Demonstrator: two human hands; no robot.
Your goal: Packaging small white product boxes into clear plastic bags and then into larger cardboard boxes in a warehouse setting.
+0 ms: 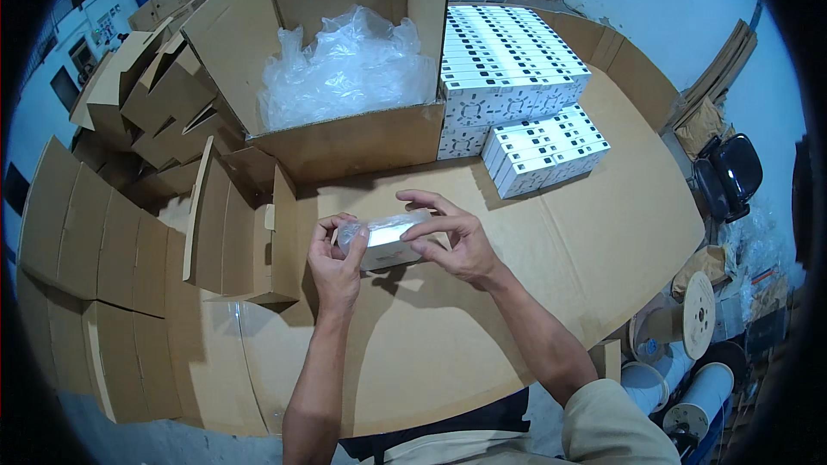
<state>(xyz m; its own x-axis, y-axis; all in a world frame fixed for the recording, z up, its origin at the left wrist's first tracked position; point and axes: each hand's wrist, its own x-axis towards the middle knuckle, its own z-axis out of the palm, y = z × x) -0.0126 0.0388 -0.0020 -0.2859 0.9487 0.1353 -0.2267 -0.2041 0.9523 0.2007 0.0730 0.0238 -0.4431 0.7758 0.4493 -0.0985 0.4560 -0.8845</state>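
Observation:
Above the cardboard-covered table I hold a small white box [389, 255] with a clear plastic bag [392, 223] over its upper side. My left hand [334, 263] is closed on the box's left end, thumb in front and fingers behind. At the right end, my right hand [461, 245] has thumb and index finger closed on the bagged box, while another finger sticks out above. Just to the left stands an open, narrow cardboard carton [245, 245]; its inside shows only in part.
A large open carton [353, 145] full of clear plastic bags [349, 69] stands behind. Right of it are stacked white printed boxes [508, 69] and a lower stack [547, 151]. Folded cartons [164, 103] crowd the left. Spools [698, 314] and a black chair [728, 174] are at the right.

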